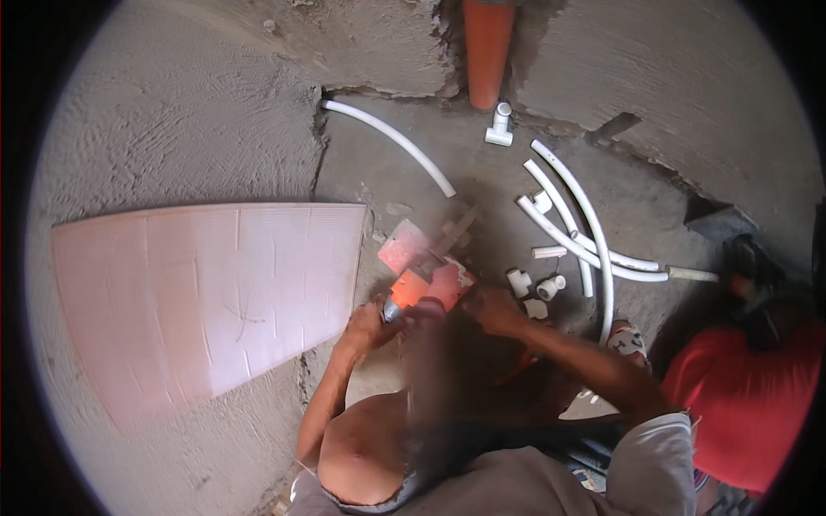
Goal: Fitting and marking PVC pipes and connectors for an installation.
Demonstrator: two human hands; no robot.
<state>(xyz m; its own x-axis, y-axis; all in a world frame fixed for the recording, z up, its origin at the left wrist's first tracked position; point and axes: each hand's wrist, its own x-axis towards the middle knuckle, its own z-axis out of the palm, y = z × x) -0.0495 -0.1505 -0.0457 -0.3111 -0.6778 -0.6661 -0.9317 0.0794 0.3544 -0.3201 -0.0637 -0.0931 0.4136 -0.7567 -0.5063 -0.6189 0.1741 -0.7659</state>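
My left hand is closed round the grey end of a tool-like piece with a bright orange body. Against that body, on its right, sits a red piece with a pale, worn edge. A pink-and-white block lies just beyond. My right hand has its fingers curled beside the red piece; what they hold, if anything, is hidden. A dark smear blurs the space between my forearms.
Several white plastic pipes cross on the concrete floor at right, near white fittings. Farther off are a curved pipe and white tee by an orange pipe. A pinkish panel is left; a person in red right.
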